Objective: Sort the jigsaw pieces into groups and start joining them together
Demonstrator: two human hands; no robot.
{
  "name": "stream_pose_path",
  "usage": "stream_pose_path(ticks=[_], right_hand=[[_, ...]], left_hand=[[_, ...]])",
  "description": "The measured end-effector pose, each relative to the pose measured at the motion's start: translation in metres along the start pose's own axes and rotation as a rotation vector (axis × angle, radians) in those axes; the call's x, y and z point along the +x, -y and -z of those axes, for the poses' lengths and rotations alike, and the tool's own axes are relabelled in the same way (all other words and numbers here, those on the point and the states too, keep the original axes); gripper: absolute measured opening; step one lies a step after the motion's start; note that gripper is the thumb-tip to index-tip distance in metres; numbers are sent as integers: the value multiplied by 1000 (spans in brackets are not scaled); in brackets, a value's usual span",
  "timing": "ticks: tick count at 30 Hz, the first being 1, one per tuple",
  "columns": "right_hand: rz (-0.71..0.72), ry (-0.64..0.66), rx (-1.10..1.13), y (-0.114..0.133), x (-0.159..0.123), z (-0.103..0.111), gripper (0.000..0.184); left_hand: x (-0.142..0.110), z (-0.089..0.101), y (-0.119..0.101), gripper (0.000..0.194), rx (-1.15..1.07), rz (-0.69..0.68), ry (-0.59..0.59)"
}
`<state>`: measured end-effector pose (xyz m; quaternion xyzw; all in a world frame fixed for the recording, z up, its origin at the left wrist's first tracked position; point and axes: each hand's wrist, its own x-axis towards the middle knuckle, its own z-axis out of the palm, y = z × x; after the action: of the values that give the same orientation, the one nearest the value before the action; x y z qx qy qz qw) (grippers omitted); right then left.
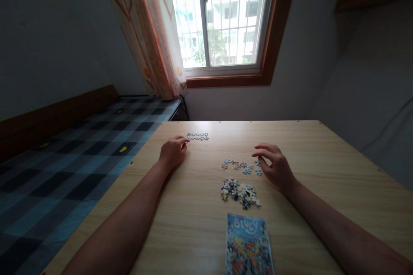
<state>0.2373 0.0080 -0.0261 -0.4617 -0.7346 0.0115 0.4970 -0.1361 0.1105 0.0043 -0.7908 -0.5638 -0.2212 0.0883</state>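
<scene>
Now, left fingers (183, 141) are placed beside puzzle rows (202, 139) near the surface's (193, 232) far-left corner, grip unclear; right fingers (266, 154) are spread.

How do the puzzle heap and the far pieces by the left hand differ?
The heap is jumbled and overlapping; the far pieces lie flat in an orderly band. The heap looks bigger than the far pieces. The heap lies near the Bluey picture, the far pieces by the left hand. Both rest on the table.
</scene>
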Motion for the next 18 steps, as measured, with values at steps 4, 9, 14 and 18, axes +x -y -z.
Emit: stream_pose_path(ticks=[4,9,14,18], right_hand=[[175,213,6,20,-2,0,26],[270,450,-18,38,-5,-1,29],[259,511,-8,37,-5,-1,26],[262,367,8,31,-4,-2,23]], left_hand=[[-2,9,-34,20,-193,-191,145],[-9,20,-90,17,-517,-392,446],[-24,17,-118,22,-541,-430,552],[-28,14,-119,33,-540,-430,595]])
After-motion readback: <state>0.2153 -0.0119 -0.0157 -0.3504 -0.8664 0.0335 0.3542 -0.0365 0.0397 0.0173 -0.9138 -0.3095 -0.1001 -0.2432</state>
